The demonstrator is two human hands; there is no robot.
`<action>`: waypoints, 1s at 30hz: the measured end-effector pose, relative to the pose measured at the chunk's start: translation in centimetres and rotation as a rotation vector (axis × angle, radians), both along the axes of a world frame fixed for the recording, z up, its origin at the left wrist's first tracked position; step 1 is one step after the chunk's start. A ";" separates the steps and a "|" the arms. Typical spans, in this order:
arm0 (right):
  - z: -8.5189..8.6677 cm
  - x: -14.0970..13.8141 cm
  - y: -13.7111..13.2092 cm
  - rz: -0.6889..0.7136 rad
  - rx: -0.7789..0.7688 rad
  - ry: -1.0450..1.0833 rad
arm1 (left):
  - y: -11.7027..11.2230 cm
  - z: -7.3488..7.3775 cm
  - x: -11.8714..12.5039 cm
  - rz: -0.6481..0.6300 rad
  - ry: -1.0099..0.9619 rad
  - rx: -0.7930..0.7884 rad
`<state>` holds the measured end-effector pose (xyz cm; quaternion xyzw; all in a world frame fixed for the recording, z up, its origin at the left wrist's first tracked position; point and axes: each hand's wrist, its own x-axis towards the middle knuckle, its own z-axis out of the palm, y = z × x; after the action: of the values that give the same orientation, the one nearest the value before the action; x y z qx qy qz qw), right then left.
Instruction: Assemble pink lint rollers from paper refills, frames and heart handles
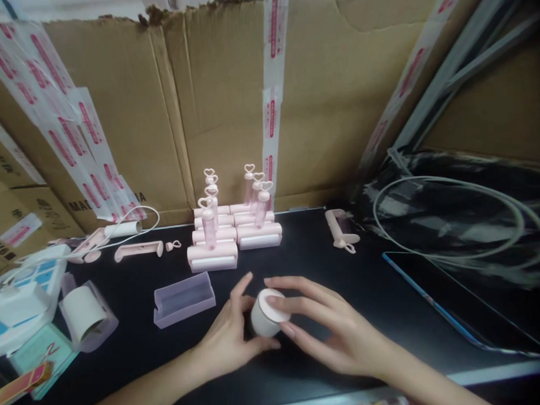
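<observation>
Upright between my hands at the front of the black table stands a small white paper roll (267, 316) with a pale pink round cap on its top end. My left hand (230, 331) curls round its left side, thumb in front and fingers behind. Fingertips of my right hand (327, 321) press on the cap and the right side. Just left and beyond lies a translucent lilac tray-like cover (185, 303). Behind are two rows of pale pink lint rollers (212, 252) with clear upright handles and heart-shaped loops.
At left lie loose pink frames (139, 249), a heart loop piece (174, 245), another paper roll (83, 312) in a lilac cover, a power strip (55, 272) and a teal box (45, 358). A pink roller part (339, 229), a tablet (459, 302) and a coiled cable (449, 255) are at right. Cardboard (222, 109) walls the back.
</observation>
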<state>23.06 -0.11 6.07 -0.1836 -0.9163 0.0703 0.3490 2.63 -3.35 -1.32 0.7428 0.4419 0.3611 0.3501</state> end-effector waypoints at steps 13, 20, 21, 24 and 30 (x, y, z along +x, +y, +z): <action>0.5 1.7 1.1 -0.027 -0.317 0.051 | 0.5 -3.3 -0.3 0.064 0.120 0.493; 3.0 8.0 14.1 -1.024 -0.393 -0.123 | 0.2 -4.6 -0.2 0.193 0.089 0.311; 2.5 8.4 15.5 -1.077 -0.416 -0.136 | 0.1 -4.4 -0.1 0.192 0.097 0.299; 0.4 8.7 18.1 -1.142 -0.481 -0.129 | 0.0 -3.4 0.0 0.151 0.137 0.271; 0.1 9.6 18.6 -1.034 -0.572 0.096 | -0.5 -1.1 0.4 0.202 -0.091 0.036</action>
<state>32.64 18.45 6.18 -0.6896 -0.6357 0.1436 0.3158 3.07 -3.86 -2.46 0.6836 0.4915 0.4358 0.3182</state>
